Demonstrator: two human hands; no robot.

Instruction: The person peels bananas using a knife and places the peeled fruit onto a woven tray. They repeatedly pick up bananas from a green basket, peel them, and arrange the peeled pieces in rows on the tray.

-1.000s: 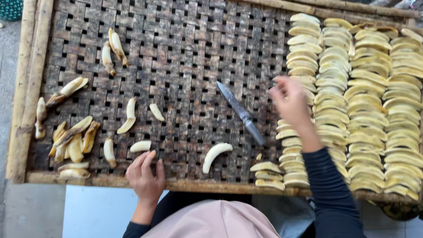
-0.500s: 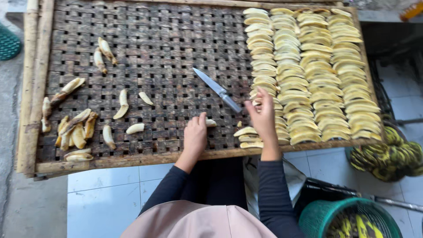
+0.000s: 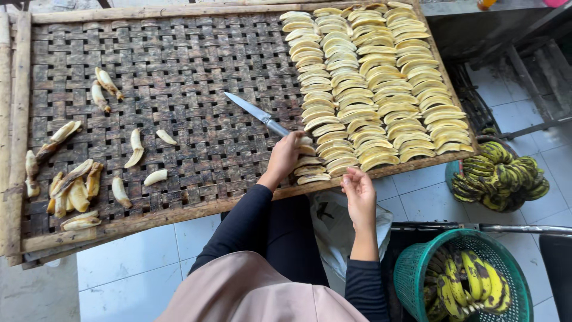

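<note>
Woven bamboo drying tray (image 3: pixel 179 65) with wooden frame, viewed from above. Left hand (image 3: pixel 286 154) laid palm-down near the front edge, fingers curled over a peeled banana slice (image 3: pixel 305 145) at the near end of the leftmost row (image 3: pixel 310 95); grip itself hidden under the hand. Right hand (image 3: pixel 359 194) just off the front edge, open and empty, fingers loosely bent. Kitchen knife (image 3: pixel 257 113) flat on the weave, blade toward the tray's middle, handle end touching the left hand. Loose slices and peels (image 3: pixel 74 191) scattered by the left edge. Green basket of unpeeled bananas (image 3: pixel 465 280) on the floor below the front right corner. For neat work, best judged: slice set down overlapping its neighbour, curve aligned with the row, fingers clear of the blade.
</note>
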